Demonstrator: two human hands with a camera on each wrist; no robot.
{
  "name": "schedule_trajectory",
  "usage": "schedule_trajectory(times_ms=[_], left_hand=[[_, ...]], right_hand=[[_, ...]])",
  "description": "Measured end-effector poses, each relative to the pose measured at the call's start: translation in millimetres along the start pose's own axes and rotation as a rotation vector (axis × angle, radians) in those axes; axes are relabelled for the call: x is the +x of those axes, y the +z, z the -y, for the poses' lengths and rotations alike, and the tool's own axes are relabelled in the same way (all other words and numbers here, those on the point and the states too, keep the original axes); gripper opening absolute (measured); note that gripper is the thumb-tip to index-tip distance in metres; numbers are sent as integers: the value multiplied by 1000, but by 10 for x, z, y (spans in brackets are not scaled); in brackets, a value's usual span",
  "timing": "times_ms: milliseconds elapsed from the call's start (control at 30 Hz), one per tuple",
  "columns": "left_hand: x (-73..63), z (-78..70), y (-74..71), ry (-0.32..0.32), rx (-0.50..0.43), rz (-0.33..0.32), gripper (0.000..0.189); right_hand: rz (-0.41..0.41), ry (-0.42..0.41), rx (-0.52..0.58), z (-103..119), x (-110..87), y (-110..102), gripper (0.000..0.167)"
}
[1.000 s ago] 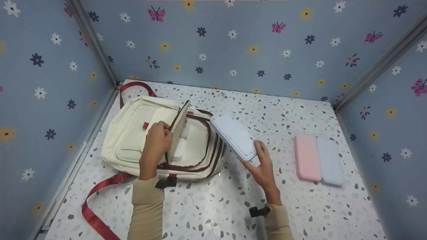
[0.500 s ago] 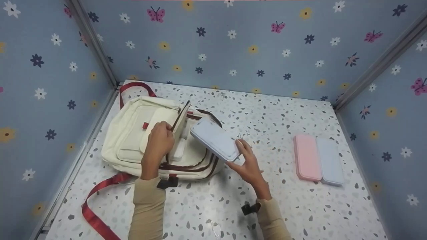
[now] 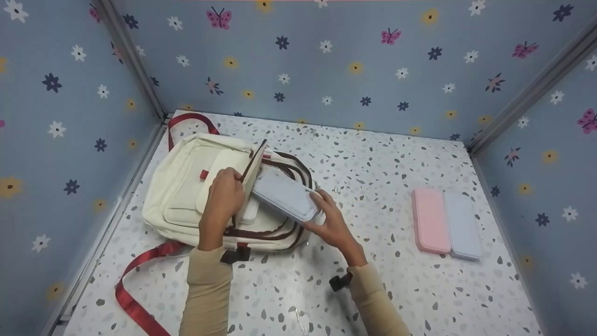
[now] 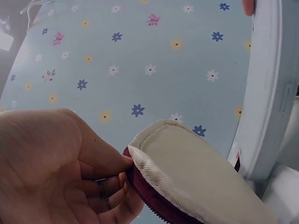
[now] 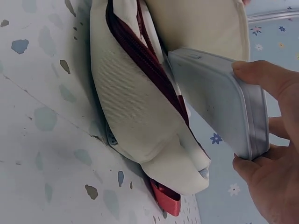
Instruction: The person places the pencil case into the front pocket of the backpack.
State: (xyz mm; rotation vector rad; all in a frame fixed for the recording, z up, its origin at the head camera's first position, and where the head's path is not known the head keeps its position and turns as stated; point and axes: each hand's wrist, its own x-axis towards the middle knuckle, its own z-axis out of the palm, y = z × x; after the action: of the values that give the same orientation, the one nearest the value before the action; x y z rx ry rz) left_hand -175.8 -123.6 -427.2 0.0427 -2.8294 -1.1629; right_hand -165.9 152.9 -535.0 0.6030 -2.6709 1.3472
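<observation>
A cream backpack [image 3: 186,186] lies on the speckled table with its zipped pocket open. My left hand [image 3: 225,196] pinches the zipper edge of the pocket flap [image 4: 201,163] and holds it raised. In my right hand [image 3: 331,224] is a pale blue pencil case [image 3: 287,193], gripped by its near end between thumb and fingers. Its far end sits at the pocket opening, just behind the flap; the right wrist view shows the case [image 5: 215,98] tilted above the maroon zipper. Inside the pocket a white object [image 3: 251,210] is partly visible, half hidden by the case and flap.
To the right, a pink case [image 3: 431,220] and a light blue case [image 3: 462,226] lie side by side on the table [image 3: 373,163]. A red strap [image 3: 128,298] trails from the backpack toward the front left. Flowered panels [image 3: 322,60] enclose the table.
My right hand has moved left with the pencil case, bringing it from beside the backpack to over the pocket opening. My left hand keeps holding the flap, almost unmoved.
</observation>
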Motion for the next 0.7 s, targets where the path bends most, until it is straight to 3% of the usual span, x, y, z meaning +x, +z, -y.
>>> schedule_trajectory(times_ms=[233,467,700], left_hand=[[6,-9,-4,9,4,-13,23],[-8,-22,-18,10,0,-18,21],[-4,-48,14,71,-10,-47,20]], right_hand=[[61,22,-22,8,158,-4,84],[14,134,-30,20,209,-7,88],[2,135,-46,5,274,14,86]])
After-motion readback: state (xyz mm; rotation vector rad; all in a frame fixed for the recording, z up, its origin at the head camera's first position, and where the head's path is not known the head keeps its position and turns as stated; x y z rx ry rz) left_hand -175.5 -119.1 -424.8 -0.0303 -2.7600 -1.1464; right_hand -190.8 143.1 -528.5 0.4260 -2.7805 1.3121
